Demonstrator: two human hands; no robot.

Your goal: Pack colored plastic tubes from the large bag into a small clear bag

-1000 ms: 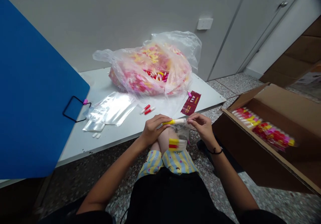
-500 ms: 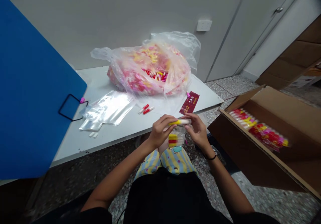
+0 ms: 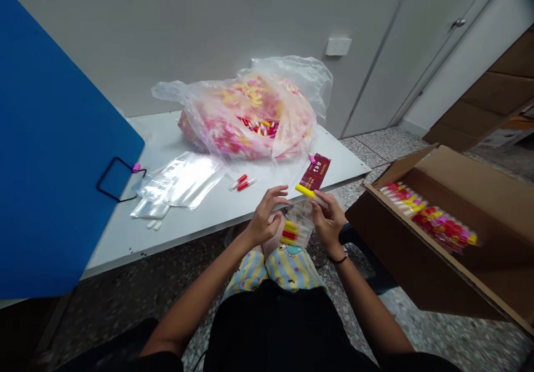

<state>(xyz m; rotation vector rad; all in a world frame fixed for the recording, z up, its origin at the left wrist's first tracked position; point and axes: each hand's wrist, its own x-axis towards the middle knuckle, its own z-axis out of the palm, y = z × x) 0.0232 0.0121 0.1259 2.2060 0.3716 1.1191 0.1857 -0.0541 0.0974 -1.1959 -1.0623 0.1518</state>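
My right hand (image 3: 329,221) holds a yellow-capped tube (image 3: 306,192) by its white end, with the yellow end pointing up and to the left. To its left, my left hand (image 3: 267,216) is empty, fingers apart and curved, over the table's front edge. Below and between both hands, a clear bag (image 3: 297,234) with several yellow and red capped tubes lies on my lap. Two red and white tubes (image 3: 242,183) rest on the white table (image 3: 200,222), left of a dark red card (image 3: 317,172) with a pink cap (image 3: 312,159) at its upper left edge.
A large plastic bag (image 3: 250,116) full of coloured tubes sits at the table's back. Flat clear bags (image 3: 187,180) and two white pieces (image 3: 154,224) lie to the left, near a blue panel (image 3: 54,155). An open cardboard box (image 3: 396,255) with packed tubes (image 3: 429,213) stands at right.
My left hand has let go of the yellow-capped tube and opened. My right hand keeps the tube, now tilted with its yellow end higher.
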